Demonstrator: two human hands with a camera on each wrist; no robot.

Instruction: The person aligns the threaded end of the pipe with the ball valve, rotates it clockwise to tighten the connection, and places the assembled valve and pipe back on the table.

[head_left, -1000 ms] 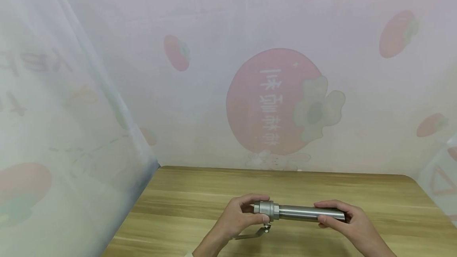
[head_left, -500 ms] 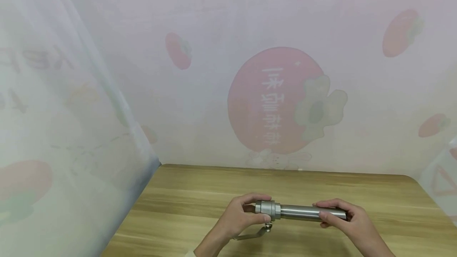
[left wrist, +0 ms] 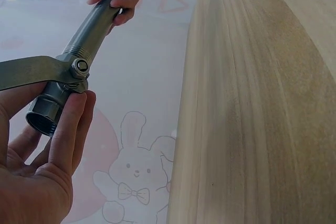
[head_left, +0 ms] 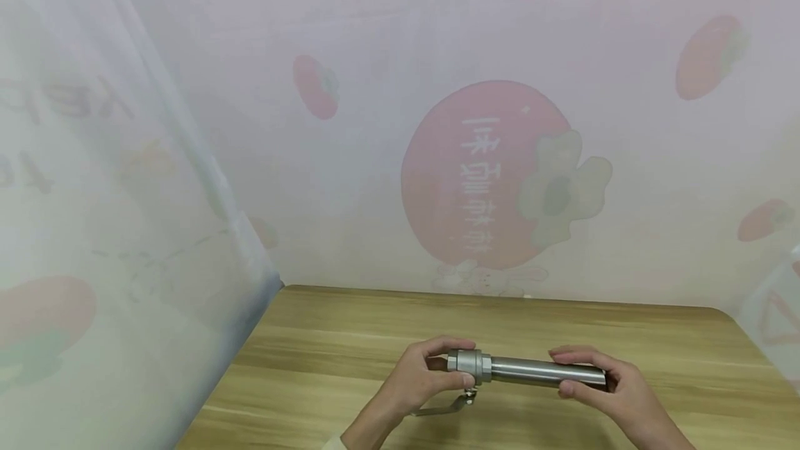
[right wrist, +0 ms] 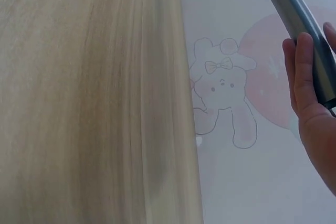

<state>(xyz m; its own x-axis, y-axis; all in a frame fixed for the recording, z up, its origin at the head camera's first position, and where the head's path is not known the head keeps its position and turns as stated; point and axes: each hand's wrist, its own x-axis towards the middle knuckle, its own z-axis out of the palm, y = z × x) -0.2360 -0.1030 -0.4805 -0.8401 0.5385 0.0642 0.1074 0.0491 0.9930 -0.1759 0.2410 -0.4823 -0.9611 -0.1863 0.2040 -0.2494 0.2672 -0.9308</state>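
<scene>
A metal ball valve (head_left: 469,364) with a lever handle (head_left: 444,409) is held up over the table, joined end to end with a steel pipe (head_left: 531,371). My left hand (head_left: 415,380) grips the valve body between thumb and fingers. In the left wrist view, the valve's open threaded end (left wrist: 43,121) points back toward the left palm, and screw threads (left wrist: 79,52) show where the pipe meets it. The pipe's far right end is in my right hand (head_left: 615,389), thumb on the near side and fingers over the far side. That hand also appears in the right wrist view.
Beneath the hands lies a wood-grain table (head_left: 350,325) with rounded back corners. Pale printed curtains with strawberries hang behind it (head_left: 350,193) and along the left side (head_left: 125,228).
Both hands keep hold of the valve and pipe in nearly the same place. The right fingers and thumb shift slightly on the pipe. The head view drifts a little.
</scene>
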